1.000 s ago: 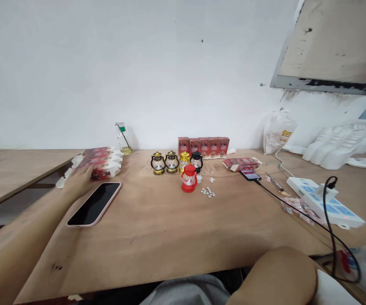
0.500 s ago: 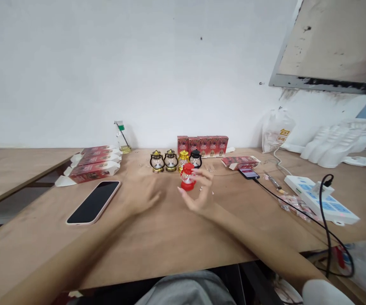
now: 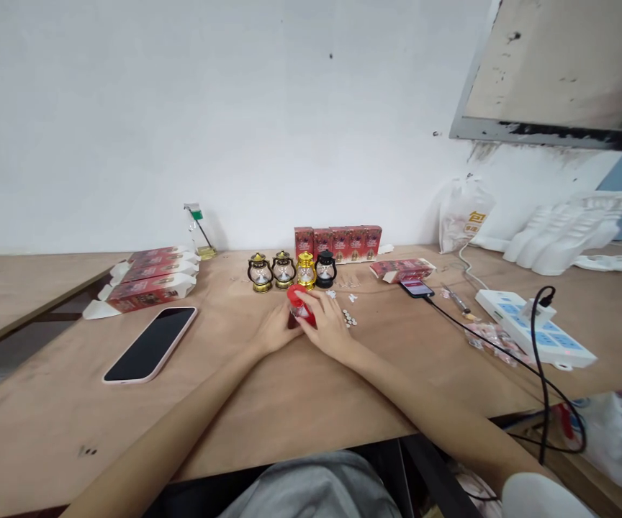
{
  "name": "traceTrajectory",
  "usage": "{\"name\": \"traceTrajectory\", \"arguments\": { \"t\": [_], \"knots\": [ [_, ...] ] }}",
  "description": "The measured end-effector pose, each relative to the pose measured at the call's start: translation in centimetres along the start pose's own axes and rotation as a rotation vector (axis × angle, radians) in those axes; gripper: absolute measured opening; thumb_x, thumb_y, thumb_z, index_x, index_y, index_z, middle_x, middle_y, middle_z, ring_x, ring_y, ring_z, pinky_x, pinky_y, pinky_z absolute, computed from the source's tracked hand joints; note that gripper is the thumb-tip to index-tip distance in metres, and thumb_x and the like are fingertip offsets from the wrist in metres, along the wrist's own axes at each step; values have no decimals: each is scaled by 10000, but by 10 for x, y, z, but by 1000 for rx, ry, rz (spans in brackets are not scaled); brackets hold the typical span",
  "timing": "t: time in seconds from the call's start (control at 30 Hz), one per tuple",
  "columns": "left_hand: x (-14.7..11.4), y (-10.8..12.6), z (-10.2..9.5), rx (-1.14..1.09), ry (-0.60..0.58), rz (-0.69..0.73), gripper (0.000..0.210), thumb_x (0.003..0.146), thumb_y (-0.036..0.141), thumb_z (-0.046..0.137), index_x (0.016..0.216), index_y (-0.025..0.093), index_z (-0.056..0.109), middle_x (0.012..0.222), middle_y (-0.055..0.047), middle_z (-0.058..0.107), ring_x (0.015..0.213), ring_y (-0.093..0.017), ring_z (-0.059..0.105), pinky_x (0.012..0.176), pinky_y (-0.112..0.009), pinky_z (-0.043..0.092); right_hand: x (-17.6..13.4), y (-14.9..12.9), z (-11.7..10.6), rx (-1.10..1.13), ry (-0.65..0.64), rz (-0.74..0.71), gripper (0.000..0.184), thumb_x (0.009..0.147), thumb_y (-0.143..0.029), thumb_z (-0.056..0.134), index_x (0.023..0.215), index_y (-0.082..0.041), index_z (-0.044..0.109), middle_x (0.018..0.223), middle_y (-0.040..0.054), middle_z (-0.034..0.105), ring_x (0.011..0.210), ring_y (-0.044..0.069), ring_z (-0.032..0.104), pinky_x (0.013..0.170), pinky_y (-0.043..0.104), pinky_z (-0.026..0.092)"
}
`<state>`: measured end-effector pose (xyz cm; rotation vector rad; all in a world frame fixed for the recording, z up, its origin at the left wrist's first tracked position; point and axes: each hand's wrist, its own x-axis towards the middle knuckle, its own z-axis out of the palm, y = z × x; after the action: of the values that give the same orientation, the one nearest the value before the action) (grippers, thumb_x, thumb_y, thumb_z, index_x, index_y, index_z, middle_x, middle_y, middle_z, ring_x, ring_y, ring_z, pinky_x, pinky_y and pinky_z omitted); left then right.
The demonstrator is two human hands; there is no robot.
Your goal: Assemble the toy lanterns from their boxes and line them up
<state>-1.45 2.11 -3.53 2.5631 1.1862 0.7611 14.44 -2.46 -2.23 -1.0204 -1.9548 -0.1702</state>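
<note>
A small red lantern is tilted between my two hands, low over the table in the middle of the view. My right hand is closed round its upper right side. Against its lower left side, my left hand is closed too, its fingertips partly hidden by the lantern. Just beyond stand a bronze lantern, another bronze lantern, a gold lantern and a black lantern in a row. Several button cells lie right of my right hand, with small white bits near them.
Red boxes stand against the wall; open red boxes lie at left. A phone rests at front left. On the right are a charging phone, a screwdriver, a power strip and a black cable.
My left hand has moved right and now holds the red lantern together with my right hand. The lantern has gone from upright to tilted, slightly left of where it was.
</note>
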Motion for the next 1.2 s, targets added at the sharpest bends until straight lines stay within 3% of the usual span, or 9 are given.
{"name": "traceTrajectory", "arguments": {
  "t": [0.2,0.37,0.47,0.6,0.73,0.9,1.2],
  "knots": [
    [-14,10,-2,-242,197,-62,464,709,330,593,1105,185,400,1040,-82,616,915,-243,610,774,-380,480,-5,-1,1,169,124,-93,395,851,-256,510,1240,-264,441,1153,81,509,1094,198,517,912,365,465],
    [-22,17,0,-203,205,-60,461,690,348,590,1080,182,409,1000,-82,609,891,-249,608,728,-351,470,-6,-2,1,255,33,-52,683,748,-362,657,1334,-291,313,1279,96,408,1200,233,446,978,409,433],
    [-22,19,-1,-133,219,-94,457,675,336,600,1069,179,429,1026,-95,595,940,-265,588,762,-368,462,-6,-2,2,249,-7,41,712,735,-380,664,1345,-285,309,1332,103,342,1225,245,416,990,419,419],
    [-21,25,-4,-122,270,-122,452,669,326,615,1060,176,445,1042,-87,592,942,-245,585,799,-363,456,-5,4,1,276,64,121,500,828,-346,551,1293,-257,390,1271,100,396,1192,216,443,988,396,413],
    [-21,33,-9,-131,271,-159,501,639,357,656,1069,195,458,1039,-61,613,919,-230,603,794,-341,460,-4,10,-3,260,235,128,276,874,-278,463,1141,-226,512,1188,96,445,1167,204,449,990,404,393],
    [-23,41,-12,-168,190,-274,516,662,369,649,1116,207,465,947,-38,664,796,-223,643,695,-310,472,-4,13,-5,178,284,132,155,840,-237,508,979,-203,569,1158,101,438,1150,221,438,963,436,388],
    [-21,31,-12,-77,226,-330,439,672,384,646,1044,207,495,957,-63,672,901,-261,638,731,-328,470,-5,9,-5,134,316,-39,85,850,-243,534,800,-199,587,1028,76,480,1005,188,495,873,371,430]
  ]
}}
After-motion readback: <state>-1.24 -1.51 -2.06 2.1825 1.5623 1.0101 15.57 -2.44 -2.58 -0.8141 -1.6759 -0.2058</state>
